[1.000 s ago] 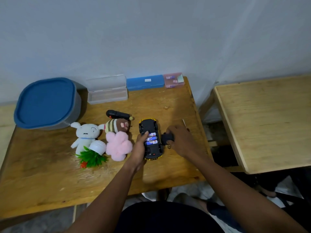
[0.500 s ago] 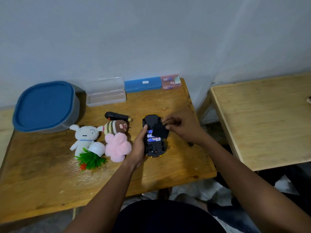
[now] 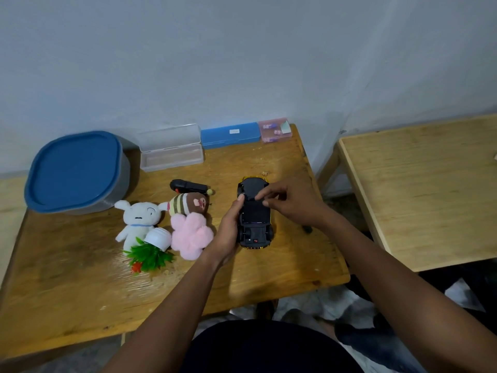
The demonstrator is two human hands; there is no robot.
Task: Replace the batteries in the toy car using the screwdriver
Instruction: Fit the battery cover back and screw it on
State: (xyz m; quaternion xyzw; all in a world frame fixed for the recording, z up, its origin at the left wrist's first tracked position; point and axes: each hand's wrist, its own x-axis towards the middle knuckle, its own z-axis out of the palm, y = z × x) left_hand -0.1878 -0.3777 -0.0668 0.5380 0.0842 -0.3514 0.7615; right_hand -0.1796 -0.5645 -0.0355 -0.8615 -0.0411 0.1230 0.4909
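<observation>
The toy car (image 3: 254, 219) lies upside down on the wooden table (image 3: 80, 286), black underside up with a yellow rim showing. My left hand (image 3: 228, 232) grips the car's left side, thumb on the chassis. My right hand (image 3: 290, 203) reaches in from the right, and its thumb and forefinger pinch the black battery cover (image 3: 255, 211) at its far edge. The cover lies flat over the compartment and hides the batteries. A dark end of the screwdriver (image 3: 307, 229) pokes out from under my right wrist; the rest of it is hidden.
Left of the car lie a pink plush (image 3: 191, 235), a striped plush (image 3: 188, 203), a white plush (image 3: 138, 219), a small plastic plant (image 3: 150, 254) and a black remote (image 3: 188, 185). A blue-lidded tub (image 3: 75, 170) and flat boxes (image 3: 172, 150) line the wall. A second table (image 3: 419, 189) stands to the right.
My right hand picked up the black cover from beside the car, carried it over the compartment and laid it flat. The batteries, visible before, are now covered. My left hand kept hold of the car.
</observation>
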